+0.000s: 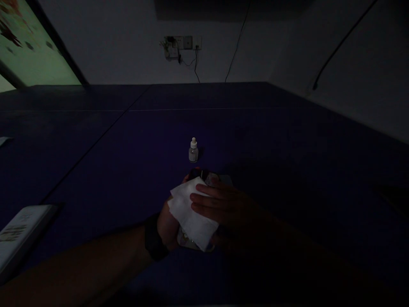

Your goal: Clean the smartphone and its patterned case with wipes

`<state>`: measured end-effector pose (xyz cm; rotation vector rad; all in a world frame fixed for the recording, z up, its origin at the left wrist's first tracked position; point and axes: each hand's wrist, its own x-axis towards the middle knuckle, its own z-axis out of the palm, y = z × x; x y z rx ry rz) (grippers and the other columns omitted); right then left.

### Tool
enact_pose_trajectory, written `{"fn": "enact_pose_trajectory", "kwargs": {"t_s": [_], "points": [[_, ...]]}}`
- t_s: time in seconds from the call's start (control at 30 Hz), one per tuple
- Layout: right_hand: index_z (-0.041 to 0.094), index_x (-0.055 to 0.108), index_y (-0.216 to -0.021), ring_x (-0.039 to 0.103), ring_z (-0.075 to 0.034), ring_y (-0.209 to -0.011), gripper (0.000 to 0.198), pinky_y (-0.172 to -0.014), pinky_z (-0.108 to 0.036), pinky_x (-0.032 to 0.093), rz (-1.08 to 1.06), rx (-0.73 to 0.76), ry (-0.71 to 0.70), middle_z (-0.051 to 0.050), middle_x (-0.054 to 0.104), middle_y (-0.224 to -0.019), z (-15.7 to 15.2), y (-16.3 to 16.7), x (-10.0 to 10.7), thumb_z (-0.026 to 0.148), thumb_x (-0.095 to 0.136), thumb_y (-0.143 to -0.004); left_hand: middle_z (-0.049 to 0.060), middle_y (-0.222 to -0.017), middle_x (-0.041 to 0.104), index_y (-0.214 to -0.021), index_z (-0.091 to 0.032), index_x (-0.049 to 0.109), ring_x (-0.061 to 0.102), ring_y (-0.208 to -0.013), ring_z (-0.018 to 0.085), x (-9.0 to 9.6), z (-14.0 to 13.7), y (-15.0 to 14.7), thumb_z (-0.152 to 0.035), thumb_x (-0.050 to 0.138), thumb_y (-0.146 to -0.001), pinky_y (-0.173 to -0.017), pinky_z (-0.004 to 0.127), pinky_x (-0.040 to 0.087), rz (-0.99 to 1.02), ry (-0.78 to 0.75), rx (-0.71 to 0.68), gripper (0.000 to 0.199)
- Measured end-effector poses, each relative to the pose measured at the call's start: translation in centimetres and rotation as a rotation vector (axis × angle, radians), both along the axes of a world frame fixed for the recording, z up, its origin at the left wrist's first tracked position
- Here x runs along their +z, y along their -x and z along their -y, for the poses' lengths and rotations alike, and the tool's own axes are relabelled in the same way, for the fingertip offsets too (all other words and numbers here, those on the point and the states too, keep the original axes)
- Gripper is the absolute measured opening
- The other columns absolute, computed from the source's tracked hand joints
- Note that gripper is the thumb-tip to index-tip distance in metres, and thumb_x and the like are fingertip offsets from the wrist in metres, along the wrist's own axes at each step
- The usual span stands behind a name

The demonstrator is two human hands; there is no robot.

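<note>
A phone in a patterned case (191, 244) rests in my left hand (168, 226), which is closed around its left side. Over most of the phone lies a white wipe (191, 209), its corners sticking out past the edges. My right hand (220, 202) lies on the wipe with its fingers stretched out flat, pressing it against the phone. Deep shadow hides much of this hand. Just beyond the phone, a small clear dropper bottle (193, 153) with a white cap stands upright, touched by neither hand.
The dark blue table (143, 140) reaches to the wall. At the left edge lies a white box (24, 230), with a pale flat piece (4, 140) farther back. Sockets (183, 42) with cables are on the wall. The room is dim.
</note>
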<state>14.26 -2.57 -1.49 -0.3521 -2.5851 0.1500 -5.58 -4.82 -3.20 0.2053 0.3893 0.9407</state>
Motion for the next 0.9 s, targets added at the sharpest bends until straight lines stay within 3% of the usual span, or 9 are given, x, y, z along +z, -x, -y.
{"fn": "enact_pose_trajectory", "kwargs": {"t_s": [0.1,0.17,0.27,0.37,0.47,0.57,0.67,0.8,0.9], "points": [[0.015,0.064,-0.133,0.050,-0.020,-0.146,0.039,-0.130,-0.046,0.025,-0.057,0.051,-0.011,-0.010,0.071,-0.137,-0.18,-0.49,-0.14,0.038,0.048,-0.106,0.001,-0.075,0.064,-0.113,-0.015,0.069,0.060,-0.063,0.013,-0.29,-0.08,-0.06,-0.049,0.067,-0.094,-0.073,0.027,0.052,0.068,0.015,-0.032,0.038],[0.017,0.064,-0.132,0.052,-0.021,-0.145,0.034,-0.131,-0.049,0.020,-0.084,-0.064,-0.039,-0.009,0.071,-0.137,-0.46,-0.85,-0.43,0.030,0.048,-0.105,0.002,-0.080,0.067,-0.119,-0.015,0.067,0.063,-0.068,0.015,-0.19,-0.20,-0.26,-0.049,0.065,-0.095,-0.078,0.030,0.053,0.052,0.013,-0.012,0.041],[0.013,0.056,-0.144,0.044,-0.025,-0.151,0.045,-0.129,-0.053,0.026,-0.040,-0.193,-0.044,-0.015,0.061,-0.150,-0.54,-0.64,-0.76,0.034,0.050,-0.104,0.004,-0.090,0.072,-0.122,-0.015,0.067,0.068,-0.081,0.018,0.16,-0.27,-0.39,-0.041,0.063,-0.097,-0.085,0.031,0.053,-0.045,0.017,0.034,0.037],[0.009,0.049,-0.151,0.035,-0.027,-0.155,0.062,-0.128,-0.053,0.029,0.032,-0.098,-0.019,-0.017,0.054,-0.156,-0.14,-0.03,-0.70,0.047,0.052,-0.103,0.004,-0.089,0.073,-0.113,-0.015,0.069,0.069,-0.080,0.016,0.31,-0.18,-0.25,-0.039,0.063,-0.097,-0.080,0.027,0.053,-0.060,0.040,0.032,0.030],[0.013,0.059,-0.140,0.043,-0.023,-0.151,0.049,-0.131,-0.049,0.020,-0.011,0.012,-0.021,-0.011,0.066,-0.145,0.09,-0.20,-0.43,0.045,0.050,-0.104,0.002,-0.080,0.070,-0.107,-0.015,0.070,0.065,-0.067,0.013,0.19,-0.13,-0.21,-0.049,0.065,-0.096,-0.071,0.025,0.052,0.026,0.064,-0.025,0.036],[0.018,0.066,-0.129,0.054,-0.020,-0.142,0.033,-0.132,-0.048,0.015,-0.082,-0.071,-0.047,-0.007,0.073,-0.135,-0.19,-0.84,-0.36,0.032,0.047,-0.105,0.002,-0.079,0.069,-0.116,-0.015,0.069,0.063,-0.065,0.014,0.11,-0.16,-0.39,-0.051,0.066,-0.095,-0.074,0.027,0.052,0.038,0.027,0.004,0.043],[0.015,0.060,-0.139,0.049,-0.024,-0.147,0.041,-0.131,-0.051,0.021,-0.039,-0.203,-0.055,-0.012,0.065,-0.146,-0.43,-0.75,-0.54,0.033,0.049,-0.104,0.004,-0.086,0.072,-0.120,-0.014,0.069,0.068,-0.077,0.018,0.10,-0.16,-0.39,-0.043,0.067,-0.095,-0.082,0.030,0.052,-0.036,-0.007,0.053,0.038],[0.011,0.053,-0.148,0.036,-0.025,-0.155,0.059,-0.131,-0.049,0.022,0.043,-0.092,-0.021,-0.014,0.055,-0.156,-0.22,-0.14,-0.69,0.050,0.048,-0.104,0.003,-0.082,0.071,-0.107,-0.014,0.071,0.066,-0.074,0.016,-0.12,-0.15,0.06,-0.039,0.071,-0.092,-0.077,0.027,0.051,-0.025,0.032,0.016,0.028],[0.017,0.063,-0.136,0.045,-0.021,-0.150,0.042,-0.132,-0.046,0.016,-0.012,-0.025,-0.032,-0.007,0.067,-0.144,-0.34,-0.58,-0.61,0.041,0.046,-0.107,0.001,-0.077,0.067,-0.106,-0.014,0.070,0.063,-0.066,0.013,-0.17,-0.22,0.08,-0.048,0.071,-0.091,-0.075,0.027,0.052,0.080,0.068,-0.050,0.037]]}}
